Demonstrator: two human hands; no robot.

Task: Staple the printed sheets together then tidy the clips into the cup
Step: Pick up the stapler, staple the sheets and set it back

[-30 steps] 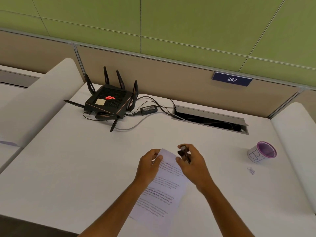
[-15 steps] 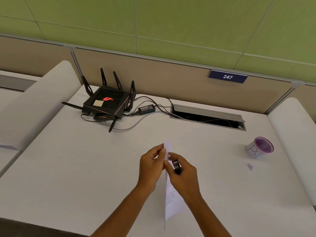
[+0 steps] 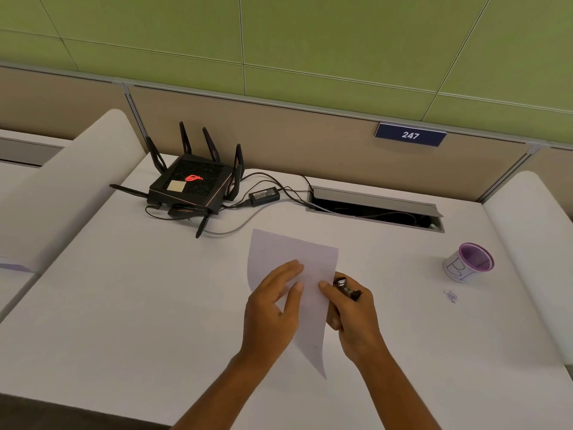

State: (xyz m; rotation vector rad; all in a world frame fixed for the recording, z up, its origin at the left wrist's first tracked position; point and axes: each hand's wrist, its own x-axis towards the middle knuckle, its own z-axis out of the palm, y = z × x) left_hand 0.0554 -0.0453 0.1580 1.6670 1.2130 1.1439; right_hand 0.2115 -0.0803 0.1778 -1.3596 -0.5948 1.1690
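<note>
Desk (image 3: 124,305) white (green wall (image 3: 310,41)) | left fingers (image 3: 291,268) flat on sheets (image 3: 291,249) | right fingers (image 3: 325,288) grasping stapler (image 3: 345,287)

"247" on blue plate (image 3: 410,135)

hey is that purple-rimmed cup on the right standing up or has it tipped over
Upright. The cup stands on its base on the desk, its purple rim facing up and its mouth open. What it holds cannot be told.
</note>
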